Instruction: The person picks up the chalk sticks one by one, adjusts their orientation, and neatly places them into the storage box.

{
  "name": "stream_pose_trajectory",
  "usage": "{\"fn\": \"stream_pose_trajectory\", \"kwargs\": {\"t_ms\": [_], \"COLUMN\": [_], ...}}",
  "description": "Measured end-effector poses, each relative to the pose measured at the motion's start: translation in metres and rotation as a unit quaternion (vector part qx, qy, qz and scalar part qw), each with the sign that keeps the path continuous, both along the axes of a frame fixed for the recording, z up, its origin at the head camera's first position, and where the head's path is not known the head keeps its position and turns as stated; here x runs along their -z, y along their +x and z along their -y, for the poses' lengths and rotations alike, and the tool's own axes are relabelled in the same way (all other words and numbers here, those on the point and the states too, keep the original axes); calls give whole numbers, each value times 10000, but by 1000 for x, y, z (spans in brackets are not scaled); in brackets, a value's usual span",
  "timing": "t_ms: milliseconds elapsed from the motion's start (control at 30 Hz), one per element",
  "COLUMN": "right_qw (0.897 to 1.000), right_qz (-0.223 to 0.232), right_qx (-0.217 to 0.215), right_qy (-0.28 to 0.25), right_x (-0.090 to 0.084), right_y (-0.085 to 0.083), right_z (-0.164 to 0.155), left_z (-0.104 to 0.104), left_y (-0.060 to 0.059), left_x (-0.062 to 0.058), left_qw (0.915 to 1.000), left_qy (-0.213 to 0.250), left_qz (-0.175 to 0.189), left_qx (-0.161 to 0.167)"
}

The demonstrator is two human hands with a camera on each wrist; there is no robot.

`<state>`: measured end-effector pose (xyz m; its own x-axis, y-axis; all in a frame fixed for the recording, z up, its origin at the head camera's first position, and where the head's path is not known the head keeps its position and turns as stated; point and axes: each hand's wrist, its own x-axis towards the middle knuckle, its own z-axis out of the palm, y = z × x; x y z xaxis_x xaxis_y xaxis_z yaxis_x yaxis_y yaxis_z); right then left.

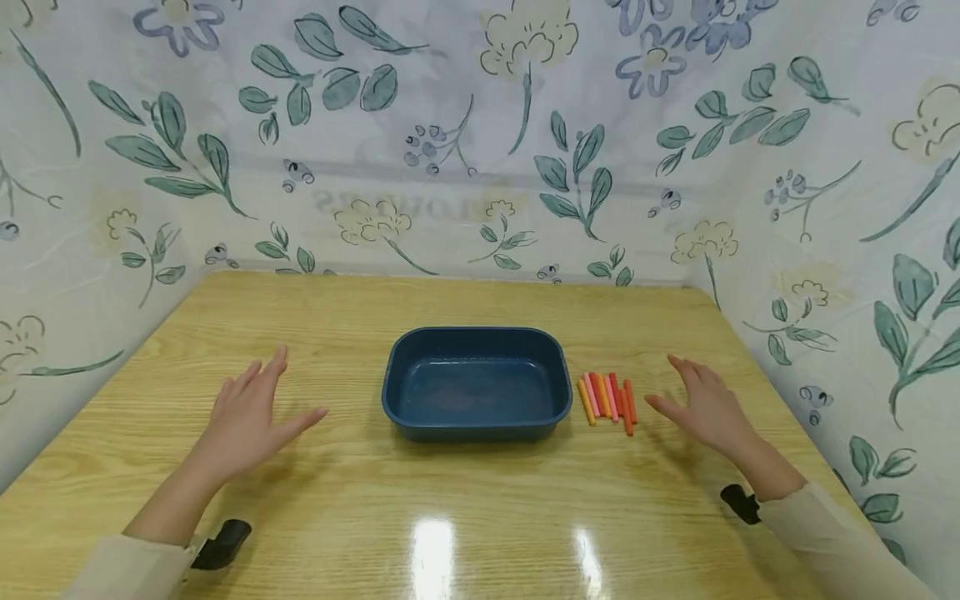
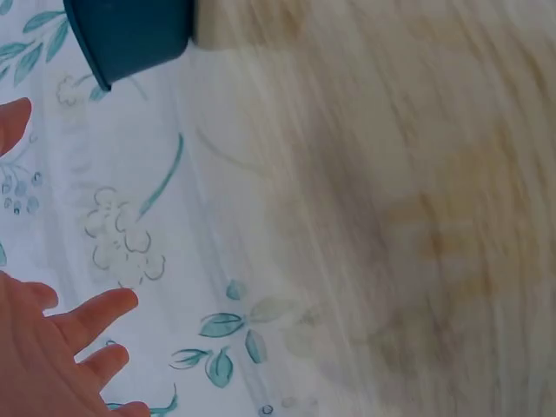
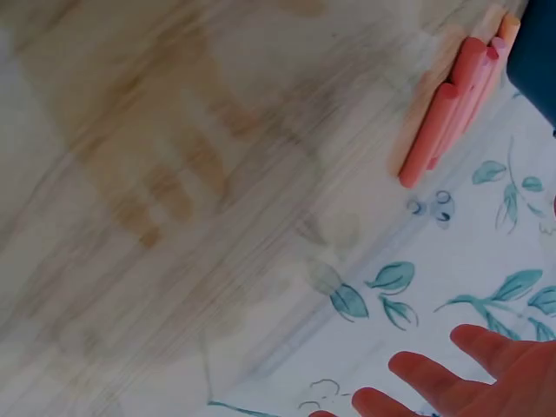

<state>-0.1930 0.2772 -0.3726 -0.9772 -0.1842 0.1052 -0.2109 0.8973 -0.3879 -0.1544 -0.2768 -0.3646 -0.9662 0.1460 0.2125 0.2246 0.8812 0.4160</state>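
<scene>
1. Wooden desk (image 1: 480, 517) carries a dark blue tray (image 1: 555, 367) in the middle, and a small bundle of orange and pink sticks (image 1: 609, 400) lies just beside the tray's right wall, on the desk itself. They look like crayons or chalk, but this is hard to tell.
2. Nothing is in the tray, and no stick is in a hand, so the work appears to be at its very beginning: the step in hand seems to be the approach.
3. The right hand (image 1: 708, 408) is the one near the sticks. A next move would likely call for it to come left and down, and to bring thumb and forefinger together on one stick without scattering the others.
4. The right fingers (image 3: 443, 378) are spread and straight; they hold nothing and touch no stick.
5. The left hand (image 1: 251, 417) hovers well apart from the tray, with fingers (image 2: 91, 317) also spread and nothing in them.
</scene>
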Motion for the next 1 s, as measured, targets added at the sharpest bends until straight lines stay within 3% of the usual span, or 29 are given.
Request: {"fn": "stream_pose_trajectory", "kwargs": {"t_ms": [167, 333, 433, 633, 1000], "right_qw": [9986, 9960, 9952, 9931, 9761], "right_qz": [240, 407, 425, 459, 1182], "right_qx": [-18, 5, 76, 185, 466], "right_qy": [-474, -796, -879, -1059, -1761], "right_x": [-2, -2, -1, -3, -7], "right_y": [-4, -9, -12, -19, -25], "right_z": [4, 10, 13, 23, 33], "left_z": [-8, -13, -16, -24, -34], "left_y": [-4, -5, -5, -10, -19], "left_x": [-6, -13, -12, -13, -17], "left_qw": [9981, 9935, 9910, 9806, 9616], "left_qy": [597, 1043, 1268, 1905, 2595], "left_qz": [96, 445, 421, 464, 896], "left_qx": [-104, -137, -107, -32, 46]}}
